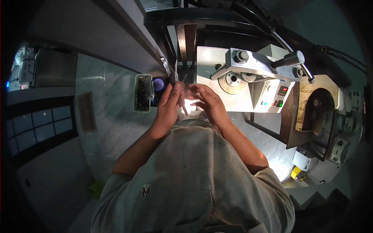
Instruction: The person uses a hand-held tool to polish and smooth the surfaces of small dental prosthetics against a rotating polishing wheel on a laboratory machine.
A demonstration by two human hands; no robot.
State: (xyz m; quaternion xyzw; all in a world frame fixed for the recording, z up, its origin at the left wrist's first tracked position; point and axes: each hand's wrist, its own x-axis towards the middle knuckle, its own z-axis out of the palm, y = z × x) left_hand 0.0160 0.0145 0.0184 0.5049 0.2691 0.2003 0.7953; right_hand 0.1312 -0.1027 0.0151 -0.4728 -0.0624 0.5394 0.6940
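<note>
In front of my chest, my left hand (169, 101) is closed with its thumb raised, gripping a slim tool with dark and shiny metal parts (171, 73) that points away from me. What kind of tool it is does not show clearly. A hand's width to the right, my right hand (211, 103) is curved, with fingers apart and their tips toward the left hand. Between the two hands is a blurred, pinkish shape (189, 93) that I cannot make out. Nothing shows in the right palm.
A green-rimmed bin of dark contents (143, 93) and a purple round lid (159, 84) sit left of my hands. At right stands a white press machine (208, 73) with a round plate (233, 80), a lever (285, 42) and a lit control panel (278, 95).
</note>
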